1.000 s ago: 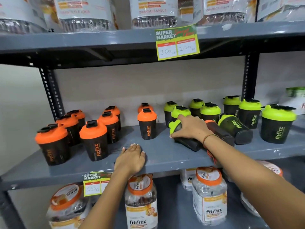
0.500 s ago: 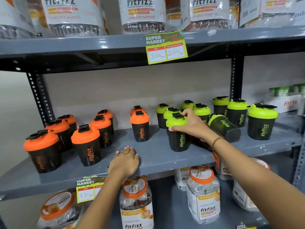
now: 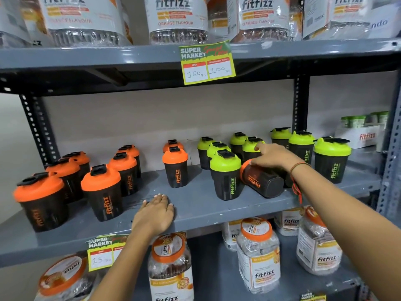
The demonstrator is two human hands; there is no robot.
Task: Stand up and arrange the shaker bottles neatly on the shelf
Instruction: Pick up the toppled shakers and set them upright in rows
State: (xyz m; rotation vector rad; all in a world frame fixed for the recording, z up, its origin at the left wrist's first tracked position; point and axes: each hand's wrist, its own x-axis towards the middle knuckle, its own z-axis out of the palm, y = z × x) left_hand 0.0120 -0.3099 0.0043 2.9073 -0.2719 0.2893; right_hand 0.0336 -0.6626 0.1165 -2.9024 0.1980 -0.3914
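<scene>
- Since earlier, right hand (image 3: 273,156) left the upright green-lidded shaker (image 3: 225,173), now gripping a fallen orange-lidded shaker (image 3: 261,179).
- Left hand (image 3: 155,213) lies flat, open, on the shelf (image 3: 195,205).

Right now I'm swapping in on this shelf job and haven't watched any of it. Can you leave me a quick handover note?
Left hand: flat and open on the grey metal shelf's front edge, holding nothing.
Right hand: resting on top of the orange-lidded black shaker bottle lying on its side; grip not clearly closed.
Done: the orange-lidded shakers at left stand upright, as does the front green-lidded black shaker and the green ones behind it.
Left: stand up the lying bottle and move it to the orange group; whether another bottle lies behind the right wrist is hidden.
</scene>
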